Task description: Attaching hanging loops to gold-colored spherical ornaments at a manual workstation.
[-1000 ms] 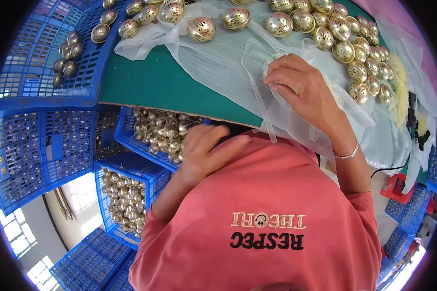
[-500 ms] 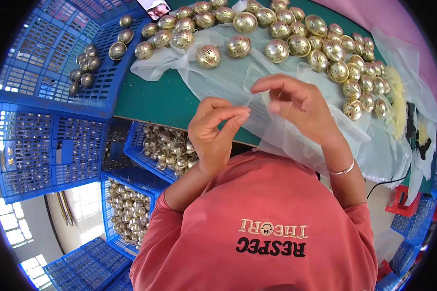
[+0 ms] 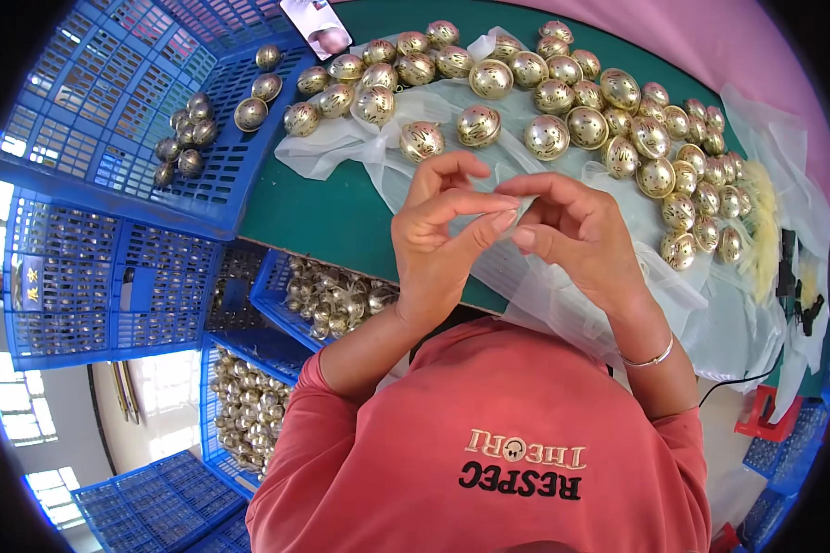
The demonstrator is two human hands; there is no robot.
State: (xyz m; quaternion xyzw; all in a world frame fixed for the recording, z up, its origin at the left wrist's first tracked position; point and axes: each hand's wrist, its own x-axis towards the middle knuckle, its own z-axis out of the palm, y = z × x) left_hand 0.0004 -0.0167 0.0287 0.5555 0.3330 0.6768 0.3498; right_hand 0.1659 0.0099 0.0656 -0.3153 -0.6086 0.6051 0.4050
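Note:
My left hand (image 3: pixel 447 240) and my right hand (image 3: pixel 576 238) meet above the table, fingertips nearly touching. Thumb and forefinger of each are pinched together. Between them shows a thin, pale translucent piece (image 3: pixel 524 208), too small to name for certain. Beneath the hands lies a sheet of clear plastic film (image 3: pixel 516 276) on the green table. Beyond them two gold balls with dark markings, a nearer ball (image 3: pixel 421 141) and another ball (image 3: pixel 479 126), rest on the film. A large group of similar gold balls (image 3: pixel 650 136) curves from the back to the right.
A blue crate (image 3: pixel 120 198) with several balls stands at the left, a phone (image 3: pixel 315 28) beside its far corner. Lower left, blue crates hold many gold balls (image 3: pixel 249 401). Pale yellow strands (image 3: pixel 761 226) lie at the right table edge, near a red stool (image 3: pixel 767 415).
My right hand has come down and in to meet the left, its fingers now pinched. The left hand has shifted right. The whole view has moved slightly.

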